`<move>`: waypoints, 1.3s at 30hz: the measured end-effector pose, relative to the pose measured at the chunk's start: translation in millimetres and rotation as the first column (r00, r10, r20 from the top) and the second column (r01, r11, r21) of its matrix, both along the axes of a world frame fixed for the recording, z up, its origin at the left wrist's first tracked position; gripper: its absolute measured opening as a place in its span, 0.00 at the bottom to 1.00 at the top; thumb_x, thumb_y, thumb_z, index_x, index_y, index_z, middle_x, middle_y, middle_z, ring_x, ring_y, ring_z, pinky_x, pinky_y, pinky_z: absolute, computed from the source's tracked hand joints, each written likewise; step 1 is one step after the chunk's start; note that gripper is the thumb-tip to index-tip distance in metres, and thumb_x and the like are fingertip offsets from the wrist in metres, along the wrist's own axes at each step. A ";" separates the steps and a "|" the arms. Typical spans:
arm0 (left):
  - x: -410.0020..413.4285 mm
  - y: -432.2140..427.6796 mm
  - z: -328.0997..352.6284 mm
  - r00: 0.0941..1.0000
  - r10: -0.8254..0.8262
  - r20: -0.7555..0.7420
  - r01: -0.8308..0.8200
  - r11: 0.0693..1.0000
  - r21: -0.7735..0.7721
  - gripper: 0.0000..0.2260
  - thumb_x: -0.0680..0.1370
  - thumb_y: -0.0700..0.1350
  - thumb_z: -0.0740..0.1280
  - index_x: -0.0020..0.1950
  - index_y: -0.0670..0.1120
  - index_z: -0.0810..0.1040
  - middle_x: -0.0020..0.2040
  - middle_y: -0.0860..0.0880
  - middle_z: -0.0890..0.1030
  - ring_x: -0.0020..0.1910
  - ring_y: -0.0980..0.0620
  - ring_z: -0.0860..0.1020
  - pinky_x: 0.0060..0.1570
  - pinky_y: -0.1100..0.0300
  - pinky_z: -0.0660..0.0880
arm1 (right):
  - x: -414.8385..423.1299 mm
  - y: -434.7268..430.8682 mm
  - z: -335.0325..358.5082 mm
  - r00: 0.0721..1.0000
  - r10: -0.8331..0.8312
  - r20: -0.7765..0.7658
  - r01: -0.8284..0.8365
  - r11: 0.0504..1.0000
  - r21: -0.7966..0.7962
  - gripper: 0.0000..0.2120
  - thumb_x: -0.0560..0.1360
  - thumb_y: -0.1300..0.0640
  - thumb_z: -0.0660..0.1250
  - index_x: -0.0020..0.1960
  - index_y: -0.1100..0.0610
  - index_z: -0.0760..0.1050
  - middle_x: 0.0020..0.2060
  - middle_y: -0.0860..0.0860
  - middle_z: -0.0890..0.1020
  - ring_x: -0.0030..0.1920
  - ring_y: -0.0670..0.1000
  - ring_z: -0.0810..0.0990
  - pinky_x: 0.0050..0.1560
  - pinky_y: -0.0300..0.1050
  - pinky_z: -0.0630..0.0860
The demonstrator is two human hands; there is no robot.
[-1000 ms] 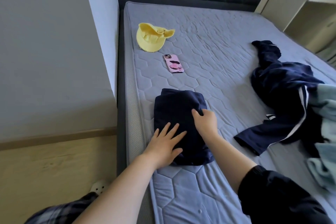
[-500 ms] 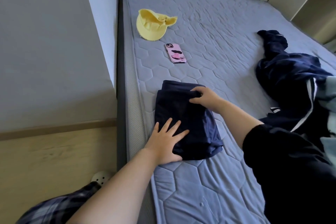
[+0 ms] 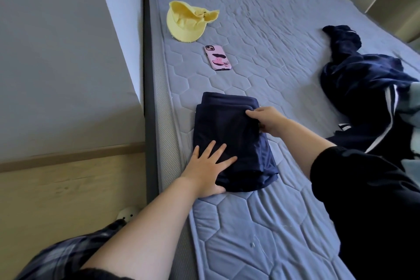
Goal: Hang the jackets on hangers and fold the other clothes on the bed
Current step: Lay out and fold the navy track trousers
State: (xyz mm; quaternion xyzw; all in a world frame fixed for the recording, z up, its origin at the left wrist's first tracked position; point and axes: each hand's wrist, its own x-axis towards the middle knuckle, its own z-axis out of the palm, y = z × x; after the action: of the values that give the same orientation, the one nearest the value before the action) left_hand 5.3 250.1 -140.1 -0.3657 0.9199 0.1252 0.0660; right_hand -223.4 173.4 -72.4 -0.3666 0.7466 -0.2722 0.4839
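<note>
Folded navy garment (image 3: 231,141) lies near the mattress (image 3: 272,223) left edge. We see the left hand (image 3: 209,167) flat on its near corner, fingers spread; the right hand (image 3: 269,120) pinches its right edge. Pink-cased phone (image 3: 218,57) at 12 o'clock, yellow hat (image 3: 187,22) beyond at 11, crumpled navy jacket (image 3: 363,88) at 2, well apart.

The grey quilted mattress (image 3: 272,57) bears a folded navy garment (image 3: 229,129) under the fingers (image 3: 211,149) of the left hand (image 3: 209,170). Beyond them lie a pink phone (image 3: 217,57) and a yellow hat (image 3: 188,21). A rumpled navy jacket (image 3: 363,88) lies well to their right.
</note>
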 end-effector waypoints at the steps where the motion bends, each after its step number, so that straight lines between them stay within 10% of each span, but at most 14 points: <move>1: 0.4 0.3 -0.6 1.000 -0.009 -0.003 0.009 1.000 -0.012 0.39 0.74 0.63 0.64 0.77 0.62 0.44 0.79 0.49 0.41 0.77 0.44 0.37 0.72 0.36 0.44 | -2.8 -0.3 2.4 0.996 -0.015 0.094 0.014 1.000 0.012 0.07 0.76 0.56 0.69 0.41 0.56 0.74 0.38 0.53 0.75 0.35 0.50 0.74 0.36 0.41 0.74; 6: -0.3 0.0 -2.8 0.997 -0.079 -0.021 0.078 0.996 -0.033 0.36 0.75 0.64 0.61 0.77 0.62 0.44 0.79 0.50 0.41 0.77 0.45 0.37 0.72 0.37 0.43 | -5.4 -9.7 -7.3 0.971 -0.178 -0.161 0.145 0.969 -0.199 0.06 0.73 0.61 0.72 0.40 0.56 0.76 0.35 0.53 0.77 0.33 0.50 0.74 0.36 0.40 0.74; 10: -5.9 -3.2 3.7 0.937 0.194 -0.289 -0.137 0.968 0.208 0.25 0.79 0.62 0.56 0.76 0.60 0.60 0.79 0.52 0.48 0.78 0.51 0.42 0.74 0.45 0.43 | 1.2 -1.5 -30.3 0.910 -0.201 -0.363 0.122 0.966 -0.230 0.15 0.75 0.52 0.69 0.56 0.60 0.77 0.51 0.55 0.81 0.53 0.55 0.79 0.52 0.43 0.71; 13: -2.2 -12.8 6.3 0.762 0.465 -0.450 -0.370 0.883 0.288 0.20 0.82 0.52 0.59 0.73 0.53 0.68 0.79 0.48 0.52 0.78 0.49 0.48 0.75 0.48 0.49 | 4.7 17.5 -37.8 0.931 -0.223 -0.289 0.187 0.971 -0.149 0.32 0.69 0.39 0.71 0.63 0.60 0.71 0.57 0.55 0.79 0.57 0.57 0.77 0.57 0.48 0.73; 15: 2.2 -14.6 0.9 0.816 0.464 -0.344 -0.394 0.883 0.256 0.21 0.82 0.52 0.58 0.75 0.55 0.64 0.79 0.49 0.48 0.78 0.49 0.44 0.75 0.48 0.48 | 4.5 33.9 -40.7 0.961 -0.184 -0.204 0.180 0.983 -0.036 0.36 0.64 0.35 0.73 0.60 0.59 0.71 0.54 0.52 0.79 0.53 0.54 0.79 0.53 0.48 0.75; 23: -18.7 -2.0 1.8 0.928 0.347 -0.135 -0.315 0.925 0.212 0.26 0.81 0.61 0.50 0.77 0.61 0.46 0.79 0.52 0.41 0.77 0.47 0.36 0.72 0.39 0.39 | -6.2 52.7 -22.2 0.964 -0.064 0.257 -0.019 0.951 0.308 0.21 0.68 0.44 0.75 0.51 0.58 0.77 0.42 0.53 0.86 0.46 0.52 0.83 0.36 0.44 0.77; 29: -10.3 -0.9 37.8 0.891 0.397 -0.219 -0.307 0.884 0.353 0.27 0.82 0.54 0.56 0.79 0.55 0.49 0.79 0.52 0.45 0.78 0.49 0.42 0.75 0.42 0.46 | 10.4 56.2 7.5 0.982 -0.018 0.190 0.002 0.996 0.087 0.18 0.69 0.57 0.75 0.56 0.62 0.79 0.46 0.57 0.85 0.46 0.55 0.84 0.43 0.48 0.80; 33: 10.9 -6.1 80.3 0.856 0.377 -0.354 -0.357 0.926 0.122 0.35 0.79 0.48 0.65 0.79 0.50 0.48 0.79 0.49 0.45 0.78 0.47 0.45 0.75 0.45 0.51 | 36.4 47.0 54.2 0.968 0.225 -0.114 -0.233 0.970 -0.063 0.18 0.65 0.56 0.76 0.53 0.57 0.79 0.45 0.55 0.84 0.46 0.54 0.83 0.49 0.49 0.80; 39: 94.5 -3.5 150.6 0.904 0.375 -0.206 -0.427 0.830 -0.359 0.42 0.75 0.52 0.68 0.79 0.49 0.43 0.79 0.50 0.40 0.77 0.47 0.41 0.73 0.43 0.50 | 126.0 38.7 127.7 0.637 0.575 -0.513 -0.688 0.724 -0.044 0.14 0.64 0.53 0.74 0.46 0.57 0.77 0.39 0.53 0.81 0.38 0.51 0.79 0.35 0.41 0.74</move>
State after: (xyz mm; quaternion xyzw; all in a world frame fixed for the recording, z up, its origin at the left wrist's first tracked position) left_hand 99.8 246.5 10.4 -0.5477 0.8307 -0.0294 -0.0955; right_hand -97.4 212.0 55.3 -0.7143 0.6243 -0.0743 0.3074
